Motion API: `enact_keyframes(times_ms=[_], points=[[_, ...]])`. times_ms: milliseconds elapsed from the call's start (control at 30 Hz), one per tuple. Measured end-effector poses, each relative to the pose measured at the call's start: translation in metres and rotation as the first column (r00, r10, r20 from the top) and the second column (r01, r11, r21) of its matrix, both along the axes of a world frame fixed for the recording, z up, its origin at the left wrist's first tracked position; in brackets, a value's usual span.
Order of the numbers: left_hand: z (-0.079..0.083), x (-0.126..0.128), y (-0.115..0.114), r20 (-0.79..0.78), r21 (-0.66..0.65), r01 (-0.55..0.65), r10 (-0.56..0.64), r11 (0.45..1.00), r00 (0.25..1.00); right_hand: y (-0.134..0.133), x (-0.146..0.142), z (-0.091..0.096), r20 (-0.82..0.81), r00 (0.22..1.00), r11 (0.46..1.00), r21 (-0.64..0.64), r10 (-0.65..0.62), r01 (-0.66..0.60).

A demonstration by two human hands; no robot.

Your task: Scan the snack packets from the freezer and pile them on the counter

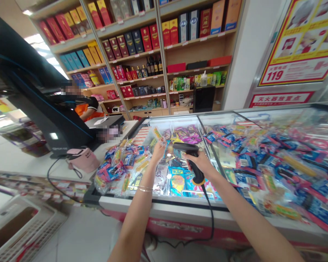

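Note:
My right hand [200, 161] is wrapped round the grip of a black barcode scanner [198, 175], its head turned left toward my other hand. A cable runs down from the scanner's base. Between the closed fingers of my left hand [159, 150] is a clear-wrapped packet [157, 134] with yellow and green print, held upright near the scanner's head. Both hands are above the glass top of a chest freezer [177, 208]. Left of my left wrist lies a pile of wrapped packets [116, 165], and a larger spread of blue and pink packets [248, 176] covers the right side.
A pink cup [84, 160] stands on the white counter [54, 169] at left, beside a large black terminal [43, 91]. A person in orange and black [84, 109] is behind it. White crates [41, 222] sit on the floor. Shelves of boxes [138, 38] line the back wall.

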State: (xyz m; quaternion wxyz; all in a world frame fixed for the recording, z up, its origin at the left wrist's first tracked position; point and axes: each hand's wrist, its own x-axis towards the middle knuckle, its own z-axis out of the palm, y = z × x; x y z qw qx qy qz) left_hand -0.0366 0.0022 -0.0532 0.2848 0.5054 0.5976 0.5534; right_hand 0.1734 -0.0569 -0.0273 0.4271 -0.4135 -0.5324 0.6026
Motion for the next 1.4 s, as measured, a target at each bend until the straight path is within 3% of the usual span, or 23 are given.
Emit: enact_keyframes(times_ms=[133,233,333,400,567,700,933,1033,1100,1200,1400], points=[[0.033,-0.051,-0.025,-0.143,0.075,-0.185,0.195,0.980,0.970,-0.005,-0.015,0.007,-0.064,0.997,0.997,-0.052,0.048,-0.052],[0.058,-0.099,-0.052,-0.419,0.068,-0.402,0.392,0.913,0.819,-0.011,-0.039,0.015,-0.090,0.988,0.991,-0.039,0.127,-0.130],[0.071,-0.140,-0.082,-0.573,0.019,-0.516,0.433,0.856,0.696,-0.015,-0.072,0.019,-0.094,0.980,0.983,-0.030,0.177,-0.180],[0.073,-0.160,-0.101,-0.639,-0.042,-0.558,0.407,0.829,0.653,-0.016,-0.095,0.017,-0.068,0.977,0.978,-0.024,0.203,-0.206],[0.061,-0.189,-0.139,-0.821,-0.124,-0.654,0.292,0.747,0.490,-0.017,-0.145,0.004,-0.003,0.965,0.965,-0.025,0.261,-0.261],[0.051,-0.195,-0.153,-0.907,-0.153,-0.694,0.179,0.704,0.382,-0.021,-0.166,-0.007,0.016,0.954,0.952,-0.066,0.299,-0.297],[0.033,-0.189,-0.154,-0.930,-0.016,-0.731,0.258,0.682,0.261,-0.016,-0.174,-0.032,-0.217,0.882,0.844,-0.266,0.418,-0.465],[0.024,-0.182,-0.156,-0.877,0.174,-0.745,0.445,0.644,0.180,-0.013,-0.174,-0.039,-0.239,0.880,0.831,-0.299,0.410,-0.469],[0.014,-0.174,-0.158,-0.813,0.308,-0.673,0.554,0.672,0.180,-0.012,-0.174,-0.040,-0.243,0.891,0.832,-0.329,0.383,-0.447],[-0.007,-0.161,-0.161,-0.773,0.390,-0.522,0.577,0.759,0.261,-0.015,-0.176,-0.036,-0.230,0.913,0.842,-0.360,0.338,-0.403],[-0.040,-0.148,-0.159,-0.750,0.447,-0.483,0.610,0.753,0.256,-0.019,-0.177,-0.035,-0.211,0.910,0.857,-0.314,0.356,-0.408]])
